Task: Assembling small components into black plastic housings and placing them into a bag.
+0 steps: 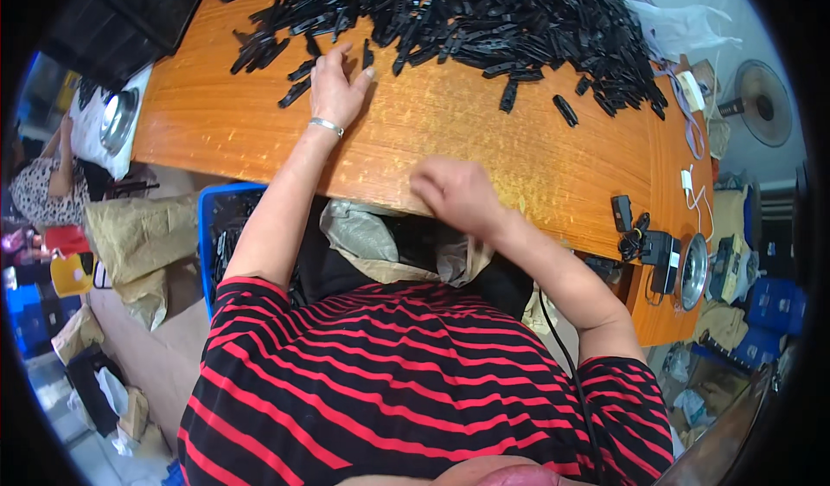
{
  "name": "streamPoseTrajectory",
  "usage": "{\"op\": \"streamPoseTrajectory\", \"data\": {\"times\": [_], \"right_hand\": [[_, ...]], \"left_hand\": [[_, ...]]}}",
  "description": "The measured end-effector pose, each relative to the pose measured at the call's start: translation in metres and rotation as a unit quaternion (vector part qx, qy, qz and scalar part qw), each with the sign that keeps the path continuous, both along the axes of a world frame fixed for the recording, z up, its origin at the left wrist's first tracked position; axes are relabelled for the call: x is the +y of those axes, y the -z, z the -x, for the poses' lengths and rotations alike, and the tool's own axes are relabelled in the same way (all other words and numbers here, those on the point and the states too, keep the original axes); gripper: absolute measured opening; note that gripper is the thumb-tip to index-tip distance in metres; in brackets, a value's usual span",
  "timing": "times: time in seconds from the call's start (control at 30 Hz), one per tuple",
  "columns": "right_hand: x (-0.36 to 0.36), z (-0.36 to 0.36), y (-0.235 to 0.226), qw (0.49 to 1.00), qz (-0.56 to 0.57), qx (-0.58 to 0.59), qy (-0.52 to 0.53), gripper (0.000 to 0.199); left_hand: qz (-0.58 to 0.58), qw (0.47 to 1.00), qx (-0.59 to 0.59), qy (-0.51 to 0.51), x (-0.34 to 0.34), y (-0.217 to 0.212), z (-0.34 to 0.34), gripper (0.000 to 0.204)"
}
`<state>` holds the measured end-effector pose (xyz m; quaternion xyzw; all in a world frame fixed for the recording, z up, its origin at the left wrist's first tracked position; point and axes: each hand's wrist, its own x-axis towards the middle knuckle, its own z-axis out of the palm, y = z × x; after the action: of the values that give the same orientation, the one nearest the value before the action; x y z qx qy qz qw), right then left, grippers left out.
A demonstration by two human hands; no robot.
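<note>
Curled shut at the table's near edge, my right hand [454, 194] hides whatever it holds, while farther out my left hand [335, 84] lies open-fingered on loose black clips [298, 91] that look light, stiff, best pinched mid-length beside the pile [484, 15].

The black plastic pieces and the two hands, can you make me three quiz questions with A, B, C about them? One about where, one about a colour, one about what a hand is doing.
1. Where is the pile of black plastic pieces?
A. far side of the wooden table
B. on the floor
C. in the blue crate

2. What colour is the bracelet?
A. red
B. silver
C. green

3. What is the left hand doing?
A. lying flat, fingers spread among loose pieces
B. holding a cup
C. hanging below the table

Answers: 1 A, the heap covers the tabletop's far edge. 2 B, a shiny silver band circles the left wrist. 3 A, its palm faces down on the wood; the right hand is blurred at the near edge.
</note>
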<state>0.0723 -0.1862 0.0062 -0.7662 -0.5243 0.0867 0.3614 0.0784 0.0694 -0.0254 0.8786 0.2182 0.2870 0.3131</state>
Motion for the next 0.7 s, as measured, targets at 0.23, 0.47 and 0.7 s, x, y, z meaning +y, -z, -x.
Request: {"op": "streamPoseTrajectory", "data": {"times": [0.23,0.47,0.7], "right_hand": [[-0.04,-0.105,0.003,0.946,0.028,-0.124,0.299,0.021],[-0.017,-0.131,0.018,0.922,0.053,-0.119,0.365,0.026],[0.017,-0.087,0.022,0.979,0.007,-0.111,0.171,0.009]], "left_hand": [[-0.127,0.991,0.034,0.004,-0.033,0.017,-0.048,0.054],[-0.114,0.993,0.012,0.023,-0.027,0.017,-0.045,0.029],[-0.069,0.987,-0.005,0.144,-0.03,0.011,-0.006,0.031]]}}
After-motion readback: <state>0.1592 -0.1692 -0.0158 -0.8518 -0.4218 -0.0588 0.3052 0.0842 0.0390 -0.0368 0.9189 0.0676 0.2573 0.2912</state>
